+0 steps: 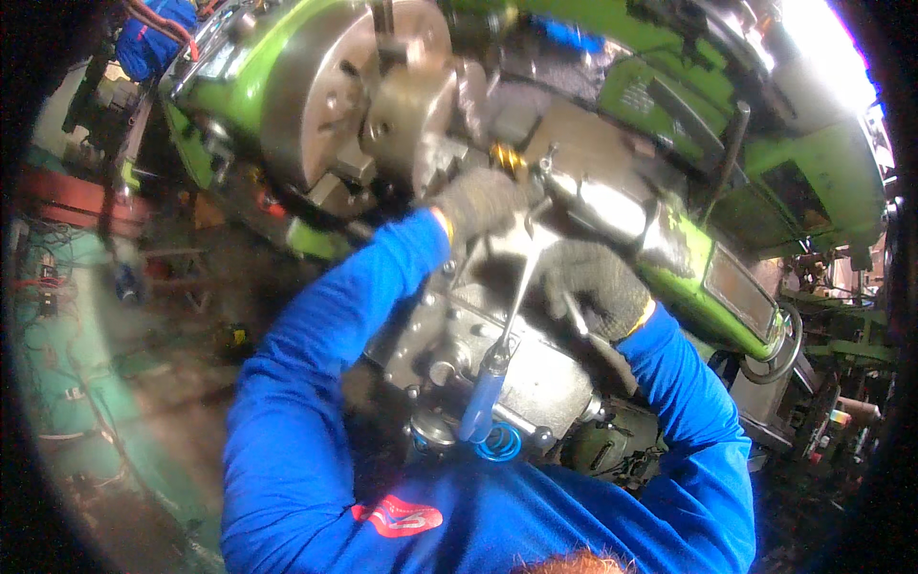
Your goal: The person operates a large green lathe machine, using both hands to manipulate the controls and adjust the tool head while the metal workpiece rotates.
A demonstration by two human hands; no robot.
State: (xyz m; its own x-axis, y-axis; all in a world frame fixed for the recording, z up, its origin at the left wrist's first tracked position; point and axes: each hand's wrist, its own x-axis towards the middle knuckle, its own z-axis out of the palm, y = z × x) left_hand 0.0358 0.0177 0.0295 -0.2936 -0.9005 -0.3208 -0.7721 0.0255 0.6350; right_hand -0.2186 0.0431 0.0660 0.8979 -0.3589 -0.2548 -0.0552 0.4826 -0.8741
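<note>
My left hand, in a grey glove, reaches to the tool area just below a gold-coloured drill bit. Its fingers look curled, and what they hold is hidden. To the left of the bit a thick round metal workpiece sits in the jaws of a large lathe chuck. My right hand, gloved too, is closed beside a short metal lever, below the shiny tailstock quill; what lies in its fingers cannot be made out. Between my hands slants a blue-handled tool with a long silver shaft.
Under my arms is the lathe's metal carriage, with knobs and a blue coil near my body. The green tailstock and its handwheel stand to the right. An upright lever rises behind. Cables lie on the green floor at left.
</note>
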